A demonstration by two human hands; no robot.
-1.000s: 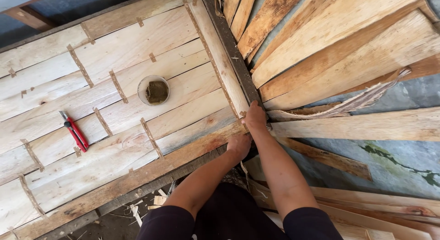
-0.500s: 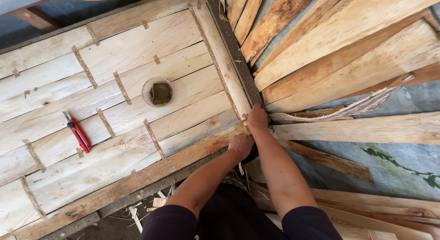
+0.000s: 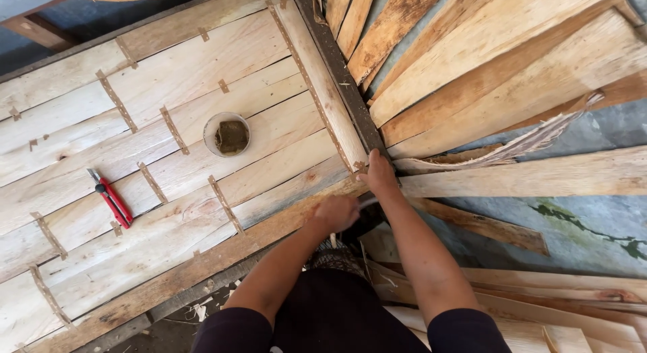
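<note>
The head view shows one wooden panel (image 3: pixel 168 164) of pale boards joined side by side, framed by darker strips. Two hands meet at its near right corner. The right hand (image 3: pixel 379 174) lies on the corner, fingers pressed down on the wood and holding nothing I can make out. The left hand (image 3: pixel 337 213) is curled into a fist just beside it, against the panel's edge; whether it grips something I cannot tell. On the panel lie one pair of red pliers (image 3: pixel 112 199) and one round cup (image 3: pixel 227 134). Loose planks (image 3: pixel 485 63) fan out to the right.
</note>
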